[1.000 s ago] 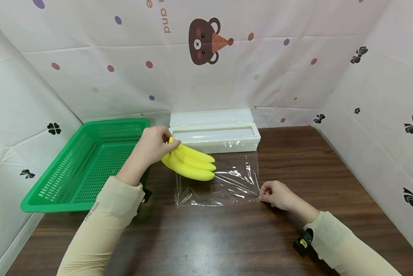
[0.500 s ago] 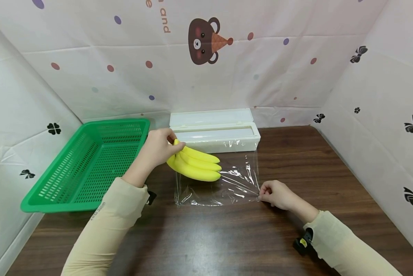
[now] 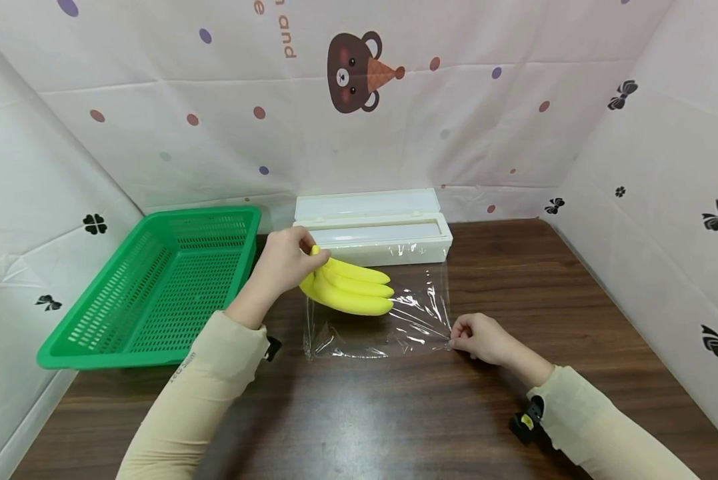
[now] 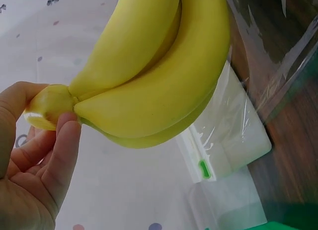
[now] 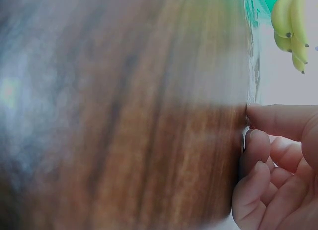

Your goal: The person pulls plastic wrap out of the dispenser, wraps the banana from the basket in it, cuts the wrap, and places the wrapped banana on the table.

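Observation:
A bunch of yellow bananas (image 3: 353,290) hangs over a sheet of clear cling film (image 3: 359,340) in the head view. My left hand (image 3: 287,260) pinches the bunch by its stem, the fruit tips pointing right. In the left wrist view, thumb and fingers close round the banana stem (image 4: 49,107). The film stretches forward from a white cling film box (image 3: 389,252) whose lid stands raised at the back. Low at the table, my right hand (image 3: 481,340) pinches the film's near right corner, and creases run from there toward the bananas.
A green plastic basket (image 3: 179,287) with slotted walls stands at the left, its right side close to my left forearm. Behind the box rises a white printed cloth wall (image 3: 395,147). Dark wooden table (image 3: 359,413) extends in front of the film.
My left hand has carried the bananas a short way right and slightly toward me, farther over the film. The right hand keeps its pinch on the film corner, unmoved.

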`<move>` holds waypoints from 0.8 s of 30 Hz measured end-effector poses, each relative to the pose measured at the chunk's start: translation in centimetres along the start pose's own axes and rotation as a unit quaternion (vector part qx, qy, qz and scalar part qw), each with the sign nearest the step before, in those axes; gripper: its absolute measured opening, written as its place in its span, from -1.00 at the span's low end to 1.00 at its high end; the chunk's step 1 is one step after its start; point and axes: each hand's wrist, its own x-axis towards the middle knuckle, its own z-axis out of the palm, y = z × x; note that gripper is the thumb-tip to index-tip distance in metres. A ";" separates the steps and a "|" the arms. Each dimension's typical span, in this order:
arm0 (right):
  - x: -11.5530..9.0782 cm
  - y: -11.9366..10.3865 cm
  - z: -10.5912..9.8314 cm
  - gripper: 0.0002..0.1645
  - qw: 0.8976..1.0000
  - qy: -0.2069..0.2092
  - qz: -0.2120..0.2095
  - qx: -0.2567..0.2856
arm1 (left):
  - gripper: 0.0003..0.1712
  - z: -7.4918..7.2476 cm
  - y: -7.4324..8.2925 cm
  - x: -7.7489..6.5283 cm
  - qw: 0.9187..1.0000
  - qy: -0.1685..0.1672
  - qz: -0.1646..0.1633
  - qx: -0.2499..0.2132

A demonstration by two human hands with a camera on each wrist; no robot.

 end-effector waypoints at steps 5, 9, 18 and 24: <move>0.1 0.1 0.0 -0.84 1.000 -0.002 0.002 0.001 | -0.68 0.6 0.0 0.1 1.000 0.010 -0.001 -0.013; 0.1 0.0 -0.1 -0.84 1.000 -0.002 0.002 0.001 | -0.69 1.2 0.1 0.1 1.000 0.016 0.002 -0.021; -0.1 -0.2 -0.1 -0.84 1.000 -0.003 0.006 0.003 | -0.72 2.4 0.5 0.0 0.999 0.016 0.003 -0.040; -0.2 -0.3 -0.1 -0.84 1.000 -0.002 0.010 0.002 | -0.72 3.2 0.5 0.1 0.998 0.029 0.006 -0.056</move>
